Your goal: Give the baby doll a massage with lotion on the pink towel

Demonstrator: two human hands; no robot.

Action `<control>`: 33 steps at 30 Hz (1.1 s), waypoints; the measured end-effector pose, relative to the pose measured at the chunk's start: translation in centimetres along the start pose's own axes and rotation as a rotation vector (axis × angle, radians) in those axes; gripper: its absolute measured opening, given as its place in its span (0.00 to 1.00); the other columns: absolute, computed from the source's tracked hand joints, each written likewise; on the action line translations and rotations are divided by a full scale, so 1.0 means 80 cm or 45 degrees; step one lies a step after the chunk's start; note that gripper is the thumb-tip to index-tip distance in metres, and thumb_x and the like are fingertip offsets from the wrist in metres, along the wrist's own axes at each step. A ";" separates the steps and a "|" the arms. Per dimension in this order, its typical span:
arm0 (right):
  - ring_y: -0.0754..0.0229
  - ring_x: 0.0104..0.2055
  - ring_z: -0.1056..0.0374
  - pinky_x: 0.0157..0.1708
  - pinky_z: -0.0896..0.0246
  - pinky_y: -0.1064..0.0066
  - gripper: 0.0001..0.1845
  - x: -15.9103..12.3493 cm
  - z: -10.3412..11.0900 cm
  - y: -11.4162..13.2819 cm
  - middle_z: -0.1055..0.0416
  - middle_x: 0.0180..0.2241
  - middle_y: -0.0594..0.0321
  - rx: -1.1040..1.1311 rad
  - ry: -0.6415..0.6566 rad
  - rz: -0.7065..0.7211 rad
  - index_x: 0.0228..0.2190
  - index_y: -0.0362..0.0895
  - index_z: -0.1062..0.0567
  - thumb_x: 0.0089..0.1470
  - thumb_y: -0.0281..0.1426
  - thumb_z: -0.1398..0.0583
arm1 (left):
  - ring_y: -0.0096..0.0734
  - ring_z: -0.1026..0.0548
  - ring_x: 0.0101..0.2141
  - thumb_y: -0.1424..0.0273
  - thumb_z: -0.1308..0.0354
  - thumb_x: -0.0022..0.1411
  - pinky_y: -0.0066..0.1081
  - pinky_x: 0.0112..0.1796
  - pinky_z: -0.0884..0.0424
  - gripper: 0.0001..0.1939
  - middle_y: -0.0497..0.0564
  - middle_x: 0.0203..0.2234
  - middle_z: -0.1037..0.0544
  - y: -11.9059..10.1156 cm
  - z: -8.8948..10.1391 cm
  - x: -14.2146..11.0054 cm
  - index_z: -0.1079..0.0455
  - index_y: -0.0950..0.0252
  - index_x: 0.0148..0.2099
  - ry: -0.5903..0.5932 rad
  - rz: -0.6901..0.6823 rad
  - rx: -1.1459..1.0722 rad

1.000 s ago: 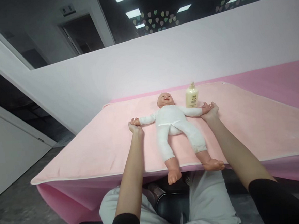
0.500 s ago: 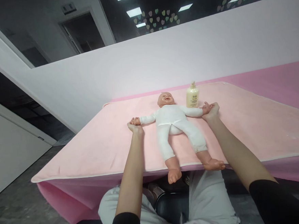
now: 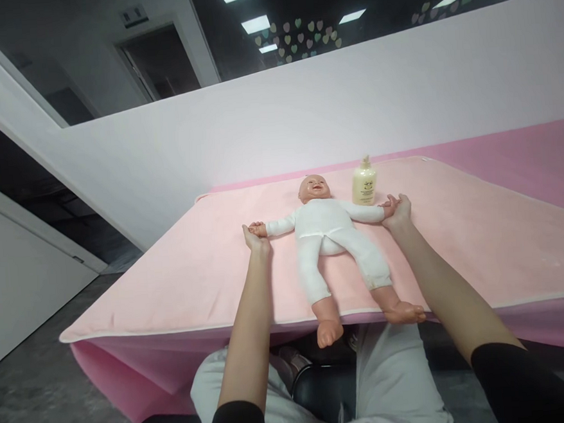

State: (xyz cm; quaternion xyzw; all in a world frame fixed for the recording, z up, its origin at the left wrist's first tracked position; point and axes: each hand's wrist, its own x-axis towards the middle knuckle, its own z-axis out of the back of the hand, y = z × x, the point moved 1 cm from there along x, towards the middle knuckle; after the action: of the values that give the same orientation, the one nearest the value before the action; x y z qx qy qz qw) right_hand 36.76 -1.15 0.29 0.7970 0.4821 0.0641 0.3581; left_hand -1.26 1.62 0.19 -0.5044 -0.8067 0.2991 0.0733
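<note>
A baby doll (image 3: 321, 218) in a white suit lies on its back, its arms stretched out sideways and its bare feet hanging past the table's front edge. At the left, my left hand (image 3: 256, 240) is closed around the doll's small hand (image 3: 258, 228). My right hand (image 3: 400, 215) grips the doll's other hand (image 3: 388, 208) on the right side, palm upward, with the fingers partly hidden. Behind that outstretched arm stands a pale yellow pump bottle (image 3: 364, 186), close to my right hand but apart from it.
A pale pink blanket (image 3: 171, 277) covers the table over a darker pink cloth (image 3: 114, 371). A white wall (image 3: 276, 122) with dark glass above rises behind the table. Below the front edge are my legs and a black chair (image 3: 323, 392).
Both hands keep hold of the doll's hands and have shifted very slightly inward. The doll and the bottle lie and stand as before.
</note>
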 end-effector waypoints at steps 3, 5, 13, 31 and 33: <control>0.65 0.18 0.45 0.18 0.37 0.71 0.09 -0.003 0.000 0.000 0.47 0.16 0.70 -0.010 -0.114 -0.069 0.25 0.46 0.36 0.54 0.36 0.49 | 0.20 0.33 0.22 0.61 0.58 0.67 0.23 0.31 0.33 0.19 0.44 0.19 0.37 -0.001 0.000 -0.002 0.43 0.64 0.26 0.018 0.006 0.012; 0.65 0.17 0.46 0.18 0.37 0.71 0.08 -0.004 -0.002 0.000 0.47 0.16 0.70 -0.030 -0.134 -0.079 0.24 0.46 0.37 0.53 0.33 0.49 | 0.20 0.34 0.21 0.63 0.58 0.66 0.23 0.31 0.33 0.16 0.44 0.19 0.37 -0.001 0.001 -0.002 0.42 0.64 0.27 0.011 0.014 0.039; 0.67 0.16 0.47 0.18 0.37 0.73 0.07 -0.002 -0.003 0.000 0.49 0.15 0.72 -0.069 -0.132 -0.065 0.27 0.45 0.35 0.54 0.31 0.50 | 0.20 0.33 0.21 0.72 0.53 0.60 0.23 0.30 0.32 0.05 0.42 0.19 0.38 0.001 0.001 -0.004 0.38 0.63 0.38 -0.055 0.042 0.116; 0.68 0.16 0.48 0.19 0.37 0.74 0.10 -0.006 -0.002 0.003 0.48 0.15 0.74 -0.056 -0.037 -0.103 0.22 0.46 0.41 0.52 0.31 0.45 | 0.17 0.34 0.20 0.74 0.45 0.61 0.21 0.29 0.32 0.12 0.41 0.18 0.37 0.000 -0.004 -0.009 0.42 0.65 0.26 -0.072 0.057 0.148; 0.68 0.16 0.48 0.19 0.37 0.74 0.11 -0.005 -0.002 0.002 0.48 0.15 0.74 -0.070 -0.058 -0.111 0.22 0.45 0.41 0.53 0.29 0.45 | 0.16 0.34 0.20 0.75 0.45 0.61 0.20 0.29 0.32 0.12 0.41 0.18 0.37 0.001 -0.003 -0.008 0.41 0.65 0.26 -0.046 0.042 0.146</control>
State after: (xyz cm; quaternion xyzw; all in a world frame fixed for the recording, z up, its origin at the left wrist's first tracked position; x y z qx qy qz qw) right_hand 36.57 -1.46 0.57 0.7664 0.5060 0.0434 0.3933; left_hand -0.78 1.19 0.43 -0.5070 -0.7811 0.3550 0.0825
